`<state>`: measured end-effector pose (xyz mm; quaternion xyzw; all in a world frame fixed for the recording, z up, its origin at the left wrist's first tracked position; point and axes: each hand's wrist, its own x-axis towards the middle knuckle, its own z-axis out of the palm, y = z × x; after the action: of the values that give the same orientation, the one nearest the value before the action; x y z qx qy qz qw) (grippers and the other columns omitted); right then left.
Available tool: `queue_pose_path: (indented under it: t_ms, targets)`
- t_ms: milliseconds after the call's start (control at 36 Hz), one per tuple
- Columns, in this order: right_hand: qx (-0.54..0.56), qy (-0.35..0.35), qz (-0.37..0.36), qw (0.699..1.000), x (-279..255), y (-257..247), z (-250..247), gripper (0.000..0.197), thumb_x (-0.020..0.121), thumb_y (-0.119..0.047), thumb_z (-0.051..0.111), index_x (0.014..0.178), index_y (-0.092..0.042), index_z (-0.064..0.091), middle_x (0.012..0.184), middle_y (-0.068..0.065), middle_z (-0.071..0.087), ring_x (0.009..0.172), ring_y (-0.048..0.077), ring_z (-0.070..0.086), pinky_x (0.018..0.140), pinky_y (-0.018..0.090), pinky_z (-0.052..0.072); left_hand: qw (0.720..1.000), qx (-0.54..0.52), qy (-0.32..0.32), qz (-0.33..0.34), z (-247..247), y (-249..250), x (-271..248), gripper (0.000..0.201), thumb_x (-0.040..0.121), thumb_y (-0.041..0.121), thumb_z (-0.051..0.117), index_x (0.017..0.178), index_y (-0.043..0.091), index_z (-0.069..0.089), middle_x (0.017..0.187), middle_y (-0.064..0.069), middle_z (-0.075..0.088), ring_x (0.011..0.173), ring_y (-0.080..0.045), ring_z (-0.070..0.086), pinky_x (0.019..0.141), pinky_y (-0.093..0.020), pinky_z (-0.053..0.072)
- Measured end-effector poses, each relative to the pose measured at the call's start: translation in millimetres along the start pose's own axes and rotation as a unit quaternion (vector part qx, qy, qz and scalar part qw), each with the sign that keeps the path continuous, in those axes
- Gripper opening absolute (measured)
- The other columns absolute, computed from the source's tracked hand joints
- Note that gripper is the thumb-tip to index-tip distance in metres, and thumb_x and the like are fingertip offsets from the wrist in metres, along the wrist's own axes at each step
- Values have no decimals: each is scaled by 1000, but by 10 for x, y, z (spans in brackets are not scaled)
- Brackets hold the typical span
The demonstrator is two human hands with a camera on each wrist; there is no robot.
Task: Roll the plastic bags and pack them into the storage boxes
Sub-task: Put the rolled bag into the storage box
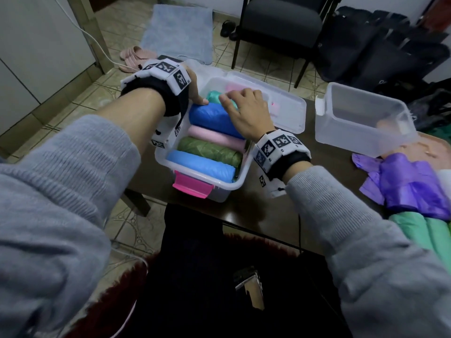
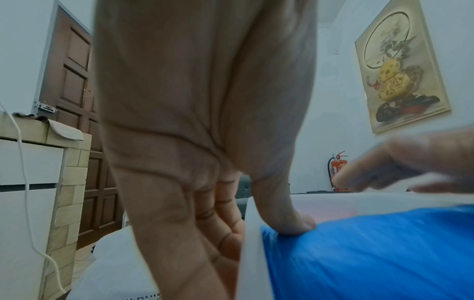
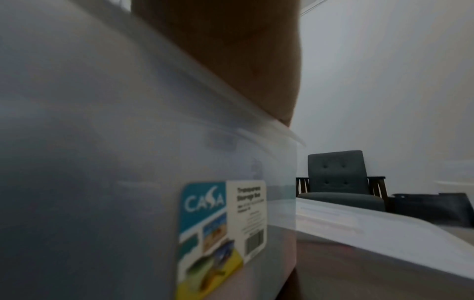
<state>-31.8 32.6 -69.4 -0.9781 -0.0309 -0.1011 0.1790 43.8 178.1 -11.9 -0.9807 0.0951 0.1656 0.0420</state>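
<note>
Here, a sticker [image 3: 222, 229] on the side of the clear storage box [image 1: 240, 176] says "CASA" in white letters on blue-green, and the smaller words beside it are too blurry to read. The box is see-through plastic with a pink clip [image 1: 192, 186] on its near end, and it sits on a dark brown table [image 1: 280, 211]. Inside lie rolled plastic bags, each a soft, crinkly tube lying across the box from left to right, packed side by side: a light blue roll [image 1: 200, 167] nearest, then a green roll [image 1: 210, 151], a pink roll [image 1: 214, 137], a dark blue roll [image 1: 212, 118] and a mint roll [image 1: 216, 96] farthest. The left hand [image 1: 195, 90] grips the left wall of the box, fingers outside and thumb [image 2: 287, 215] inside, pressing on the end of the dark blue roll. The right hand [image 1: 246, 113] lies on top of the rolls with its fingers bent down onto the mint roll. A 2nd clear box [image 1: 361, 118], tipped a little, stands well apart to the right. Near it lie a loose, wrinkled purple bag [image 1: 410, 186] and some green bags [image 1: 424, 230].
</note>
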Motion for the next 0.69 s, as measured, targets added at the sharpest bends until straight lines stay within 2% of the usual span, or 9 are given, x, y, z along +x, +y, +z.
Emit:
queue_pose_path:
  t_ms: [56,111,167,222,333,417,500,611,694]
  targets:
    - [49,56,25,997,-48,40,7,39,99,-40,37,129,-21,54,129,6,50,124,25,37,104,35,26,998,-43,-35,-7,-10,4,-1,55,81,57,63,74,2,58,93,-17,66,86,-30,58,92,-38,46]
    - [87,67,53,993,-122,106,32,40,100,-34,38,133,-15,49,134,8,47,128,24,35,108,33,24,996,-65,-52,-12,-36,24,-45,51,84,48,63,87,-3,62,111,-21,65,92,-32,59,94,-38,45]
    - [144,73,72,984,-216,173,17,42,101,-31,37,137,-10,44,140,10,43,132,24,33,111,33,21,999,-37,-20,-15,-83,81,-108,56,88,44,60,110,-7,60,123,-21,60,106,-34,56,96,-37,40]
    - [187,84,86,975,-323,242,-37,43,102,-29,35,139,-8,40,144,11,40,135,24,30,113,32,18,999,-8,37,-4,-114,173,-204,57,90,42,59,121,-5,56,130,-20,54,120,-34,50,98,-38,35]
    - [208,86,137,965,-575,478,-158,45,102,-31,34,141,-9,37,146,11,37,138,23,26,113,31,17,994,-33,86,60,-226,498,-352,52,91,41,56,117,-3,58,125,-20,57,117,-34,52,94,-38,40]
    - [185,88,178,962,-759,749,-254,46,101,-34,37,140,-12,39,146,10,38,137,25,27,114,36,20,988,-49,77,123,-405,921,-543,57,93,47,51,126,0,55,133,-16,52,122,-32,49,94,-38,39]
    - [140,92,233,958,-961,1047,-397,44,99,-35,41,137,-13,44,141,12,42,133,27,31,108,33,22,976,-50,74,197,-460,1401,-771,60,92,54,47,126,6,56,131,-11,54,119,-29,51,91,-36,40]
    - [89,135,312,936,-1285,1442,-683,39,95,-28,46,131,-13,50,136,14,46,129,29,35,105,34,25,957,-82,45,275,-212,2012,-1036,56,93,52,47,129,10,51,130,-7,54,118,-25,50,86,-32,38]
    - [44,158,378,911,-1571,1717,-913,39,90,-22,49,129,-13,51,136,16,47,130,31,34,103,36,26,949,-101,5,297,174,2399,-1189,59,94,49,46,136,7,44,139,-12,47,125,-27,45,95,-33,38]
